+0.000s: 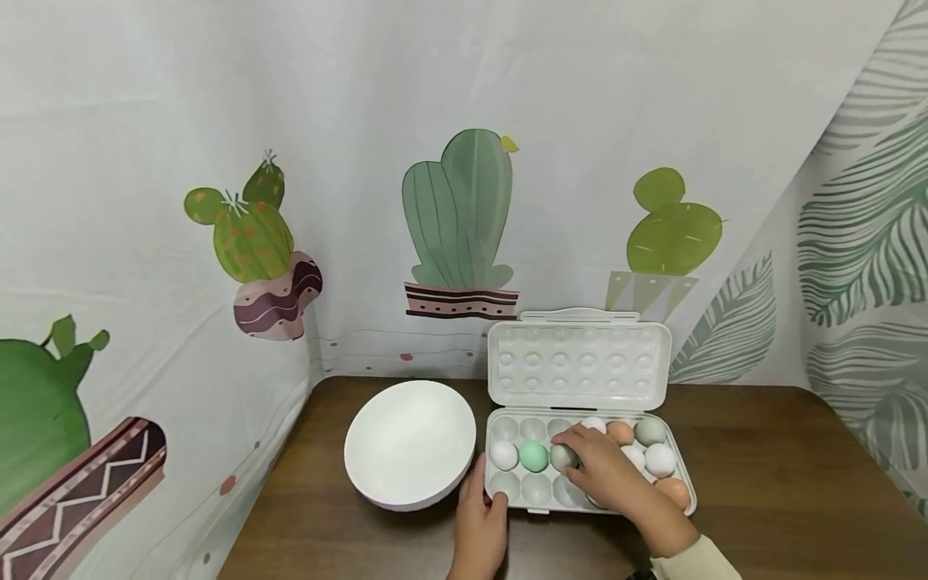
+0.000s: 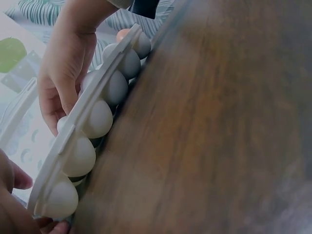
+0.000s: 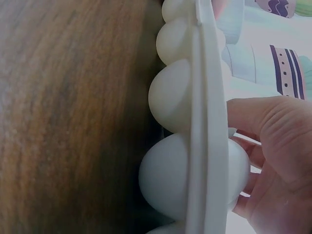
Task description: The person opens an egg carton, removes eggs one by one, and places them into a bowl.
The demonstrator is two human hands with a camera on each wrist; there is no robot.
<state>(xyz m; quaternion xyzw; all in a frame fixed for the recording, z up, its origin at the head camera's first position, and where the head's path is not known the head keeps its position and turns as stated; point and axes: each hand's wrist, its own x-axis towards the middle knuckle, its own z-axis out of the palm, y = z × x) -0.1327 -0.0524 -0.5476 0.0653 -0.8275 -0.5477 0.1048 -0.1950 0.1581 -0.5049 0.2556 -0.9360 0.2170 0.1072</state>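
Two hands work at an open egg tray [image 1: 685, 491] on a wooden table [image 1: 783, 483]. The right hand [image 1: 605, 471] reaches into the tray from the near side, fingers curled round a grey egg [image 1: 562, 457] in the middle row, just right of a green egg [image 1: 533, 456] and a white egg [image 1: 503, 455]. The left hand [image 1: 480, 519] rests at the tray's near left corner, thumb touching the rim, fingers loosely bent and holding nothing else. More eggs fill cups on the right. A white bowl [image 1: 409, 443] sits just left of the tray. The lid [image 1: 577, 356] stands upright behind, against a cactus-print cloth [image 1: 457, 217].
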